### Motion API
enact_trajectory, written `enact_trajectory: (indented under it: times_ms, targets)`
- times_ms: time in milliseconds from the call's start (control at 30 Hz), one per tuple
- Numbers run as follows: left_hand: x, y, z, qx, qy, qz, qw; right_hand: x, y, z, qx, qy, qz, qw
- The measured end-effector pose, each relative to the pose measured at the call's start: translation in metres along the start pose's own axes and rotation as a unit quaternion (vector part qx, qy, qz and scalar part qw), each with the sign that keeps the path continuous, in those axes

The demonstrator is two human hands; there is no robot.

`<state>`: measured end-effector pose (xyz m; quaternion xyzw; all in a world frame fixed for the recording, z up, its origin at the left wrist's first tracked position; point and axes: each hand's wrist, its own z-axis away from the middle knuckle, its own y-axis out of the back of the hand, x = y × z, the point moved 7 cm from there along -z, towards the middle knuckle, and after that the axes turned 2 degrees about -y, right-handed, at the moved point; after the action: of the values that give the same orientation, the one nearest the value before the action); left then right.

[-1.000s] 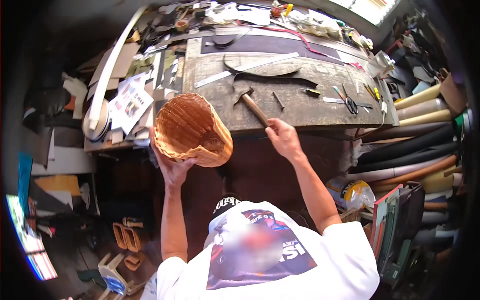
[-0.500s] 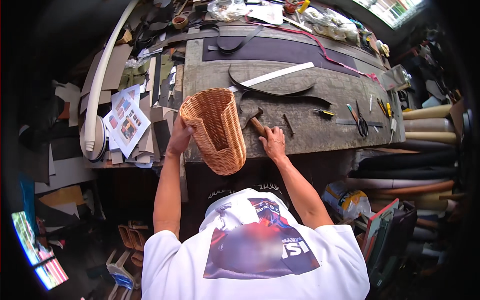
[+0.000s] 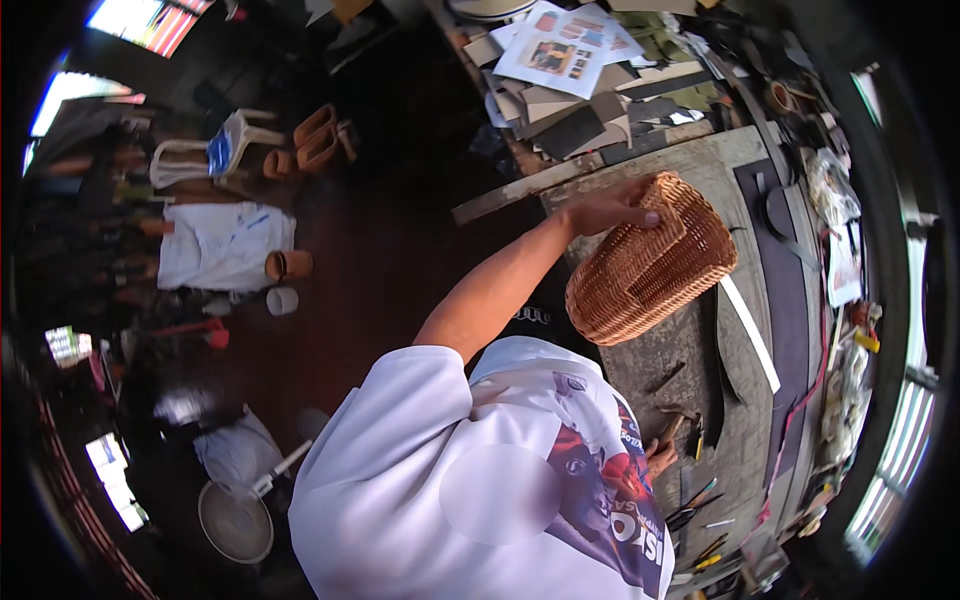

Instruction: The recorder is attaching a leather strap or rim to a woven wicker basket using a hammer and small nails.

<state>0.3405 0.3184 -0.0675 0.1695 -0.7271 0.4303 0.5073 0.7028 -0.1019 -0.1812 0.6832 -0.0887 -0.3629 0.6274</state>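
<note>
A tan woven wicker basket [image 3: 612,305] with a cut-down front is held tilted above the workbench [image 3: 750,430]. My left hand [image 3: 612,208] grips its rim, thumb at the edge of the opening. Lower down, my right hand [image 3: 660,459] is partly hidden by my shirt and closed round the wooden handle of a hammer [image 3: 678,414] at the bench. Between basket and hammer lies a short dark metal tool [image 3: 667,378]. Beyond them rest a dark curved strap [image 3: 722,362] and a white strip [image 3: 750,335].
Printed sheets [image 3: 558,55] lie on stacked leather scraps [image 3: 575,130] at the bench's upper end. Yellow-handled tools [image 3: 708,560] are at the lower end. To the left stand a pale chair [image 3: 230,145], a white-covered surface [image 3: 225,245] and a round fan [image 3: 236,522].
The view has swung round to the left, so the bench is now on the right and the room behind shows. My left hand still holds the basket, and my right still grips the hammer.
</note>
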Motion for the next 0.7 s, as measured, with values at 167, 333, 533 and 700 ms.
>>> enact_trajectory:
  times_ms: [167,333,533,700]
  targets:
    - [-0.007,-0.01,0.026,0.015,-0.03,0.018,0.999,-0.058,0.023,-0.047,0.066,0.158,0.093,0.981]
    - [-0.013,-0.028,0.034,-0.007,0.001,0.053,0.999,-0.311,0.1,-0.106,-0.004,0.372,-0.167,0.913]
    - [-0.003,-0.055,0.037,0.005,0.013,-0.108,0.994,-0.395,0.09,-0.124,-0.238,0.477,-0.181,0.826]
    - [0.036,-0.065,0.045,0.047,-0.113,-0.278,0.953,-0.413,0.083,-0.106,-0.223,0.49,-0.194,0.82]
